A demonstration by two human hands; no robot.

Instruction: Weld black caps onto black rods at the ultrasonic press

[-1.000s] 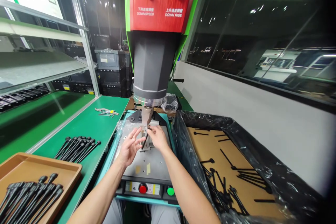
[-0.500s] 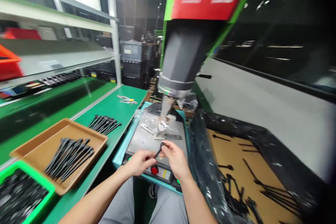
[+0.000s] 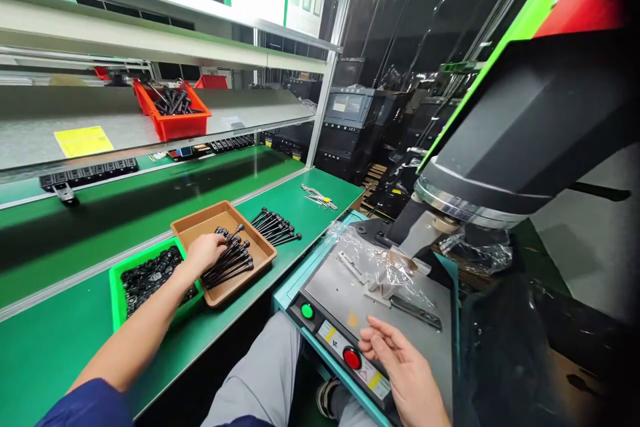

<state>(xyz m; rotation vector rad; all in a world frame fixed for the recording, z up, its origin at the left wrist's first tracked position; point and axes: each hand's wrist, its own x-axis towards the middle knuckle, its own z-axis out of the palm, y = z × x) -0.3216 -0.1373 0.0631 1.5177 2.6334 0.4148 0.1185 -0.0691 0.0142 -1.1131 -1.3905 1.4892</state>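
In the brown tray (image 3: 193, 221), my left hand (image 3: 204, 255) has its fingers closed at the top of a bundle of thin black rods (image 3: 233, 268) with knobbed ends. One black rod (image 3: 235, 232) sticks out from the fingertips, its far part hidden by the hand and the bundle. Above the front of the machine's grey plate (image 3: 325, 280), my right hand (image 3: 400, 360) hovers with loosely curled fingers, apart and holding nothing. A red button (image 3: 352, 358) lies just left of it.
A green bin (image 3: 117, 297) of small black parts adjoins the tray. More black rods (image 3: 275, 225) and pliers (image 3: 320, 197) lie on the green bench. The machine head (image 3: 480, 160) overhangs a plastic-wrapped fixture (image 3: 395, 273). A red bin (image 3: 183, 123) stands on the shelf.
My view has turned left. The hands, earlier together on a black rod over the machine, have separated; the left has moved to the tray, while the right stays over the machine, now empty.
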